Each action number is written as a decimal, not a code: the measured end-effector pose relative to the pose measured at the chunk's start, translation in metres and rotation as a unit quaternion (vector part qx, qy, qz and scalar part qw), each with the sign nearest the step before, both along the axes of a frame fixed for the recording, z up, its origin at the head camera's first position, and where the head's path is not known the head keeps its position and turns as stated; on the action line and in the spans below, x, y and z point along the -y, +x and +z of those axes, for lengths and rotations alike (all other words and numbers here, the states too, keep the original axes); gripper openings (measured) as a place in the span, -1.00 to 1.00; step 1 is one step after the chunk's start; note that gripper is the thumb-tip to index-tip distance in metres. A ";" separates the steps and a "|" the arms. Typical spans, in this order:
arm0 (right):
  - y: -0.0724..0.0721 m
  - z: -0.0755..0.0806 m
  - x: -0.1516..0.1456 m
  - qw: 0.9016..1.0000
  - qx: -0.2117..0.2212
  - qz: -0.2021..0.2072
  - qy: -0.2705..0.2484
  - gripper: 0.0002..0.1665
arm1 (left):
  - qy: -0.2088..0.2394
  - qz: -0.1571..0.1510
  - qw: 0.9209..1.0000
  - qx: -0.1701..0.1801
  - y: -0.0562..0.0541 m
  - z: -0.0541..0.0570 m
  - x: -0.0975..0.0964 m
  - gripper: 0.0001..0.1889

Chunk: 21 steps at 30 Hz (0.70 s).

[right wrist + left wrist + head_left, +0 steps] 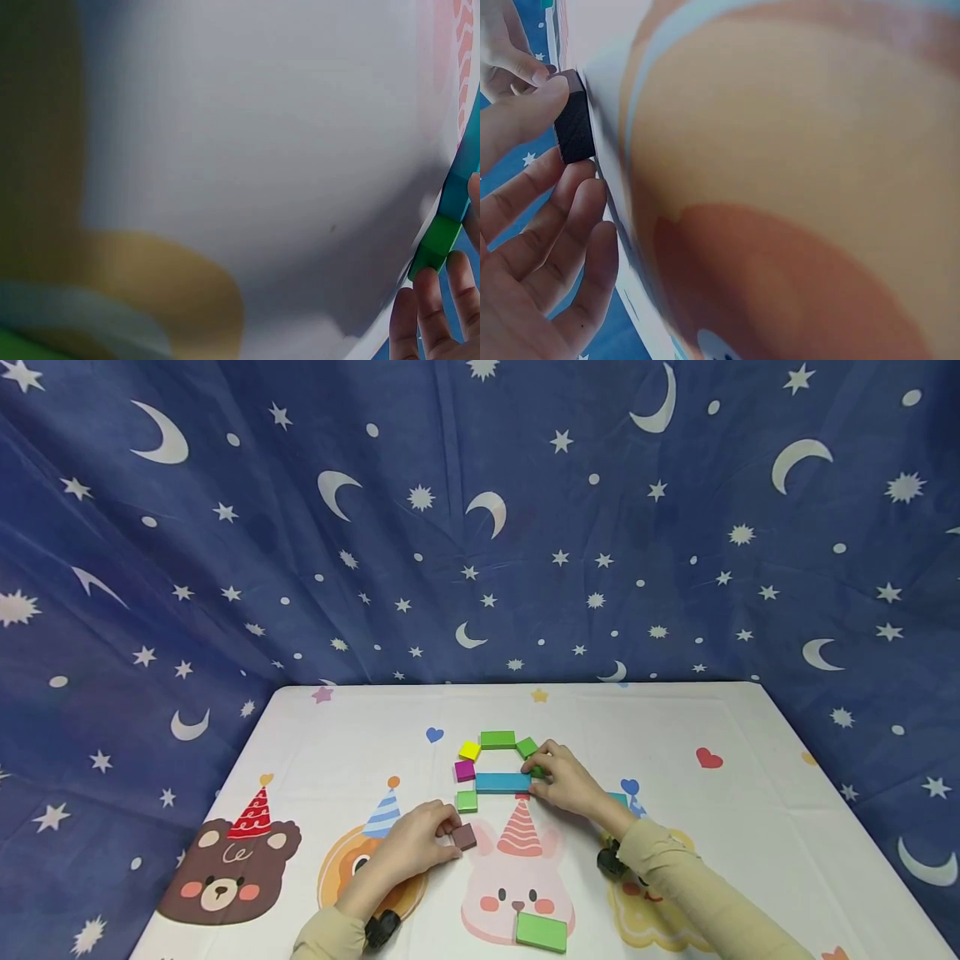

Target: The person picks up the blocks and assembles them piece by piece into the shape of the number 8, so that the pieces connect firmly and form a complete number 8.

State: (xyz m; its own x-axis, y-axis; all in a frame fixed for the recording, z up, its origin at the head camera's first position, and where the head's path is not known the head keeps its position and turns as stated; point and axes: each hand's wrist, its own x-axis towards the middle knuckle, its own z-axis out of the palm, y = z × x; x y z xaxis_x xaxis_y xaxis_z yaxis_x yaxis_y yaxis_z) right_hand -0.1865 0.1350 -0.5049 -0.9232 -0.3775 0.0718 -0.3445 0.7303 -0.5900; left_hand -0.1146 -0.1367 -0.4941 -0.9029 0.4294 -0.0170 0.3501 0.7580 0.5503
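In the head view my left hand [418, 842] pinches a small brown block [464, 837] between thumb and fingertips, just above the tabletop or on it. My right hand [567, 783] grips the right end of a long blue block [502, 783], index finger at the far edge and thumb at the near edge. Beside that end, the other fingers touch a green block [437, 244] in the right wrist view. A magenta block [465, 771], a yellow block [470, 751], a long green block [498, 740] and a tilted green block [527, 747] curve around it; a green square block [467, 802] lies below.
A loose green rectangular block [542, 932] lies near the front of the white tablecloth [360, 735], on a printed rabbit face. Part of a teal block [618, 798] shows behind the right forearm. A blue star-patterned curtain [420, 527] hangs behind the table.
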 end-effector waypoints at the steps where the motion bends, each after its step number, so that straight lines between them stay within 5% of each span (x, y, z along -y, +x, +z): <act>1: 0.000 0.000 0.000 1.000 0.000 -0.001 0.001 -0.73 | -0.001 0.000 1.000 -0.002 0.000 0.000 0.000 -0.72; 21: 0.000 0.001 0.001 1.000 0.009 -0.007 0.009 -0.72 | -0.008 0.032 0.999 -0.035 -0.005 -0.002 -0.014 -0.73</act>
State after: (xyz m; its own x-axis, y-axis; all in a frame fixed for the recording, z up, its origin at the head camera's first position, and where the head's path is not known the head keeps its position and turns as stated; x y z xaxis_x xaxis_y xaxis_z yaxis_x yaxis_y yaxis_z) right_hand -0.1869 0.1344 -0.5040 -0.9292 -0.3662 0.0489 -0.3242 0.7448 -0.5833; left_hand -0.1195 -0.1224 -0.4960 -0.9276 0.3712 0.0410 0.3382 0.7883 0.5140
